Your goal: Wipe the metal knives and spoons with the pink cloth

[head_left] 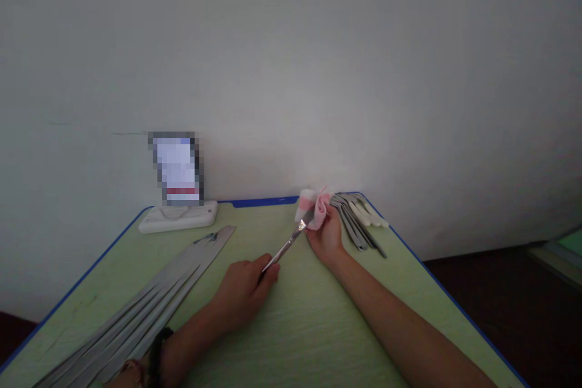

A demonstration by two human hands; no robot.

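My left hand (249, 286) is closed around the handle end of a slim silver metal utensil (286, 247). The utensil slants up and to the right, and its far end, which looks flatter, meets a pink and white cloth (307, 203). That cloth is bunched in my right hand (328, 235), whose fingers are partly hidden behind it. The exact kind of utensil is unclear because the cloth covers its tip. Just right of my right hand lies a fanned pile of grey metal utensils (354, 227), and among them are several with white handles (373, 215).
A phone (178, 170), blurred out, leans upright on a white box-like base (179, 216) at the back left. Long grey flat strips (150, 309) lie along the left side. The green tabletop (291, 339) has a blue edge and stands against a wall (291, 73).
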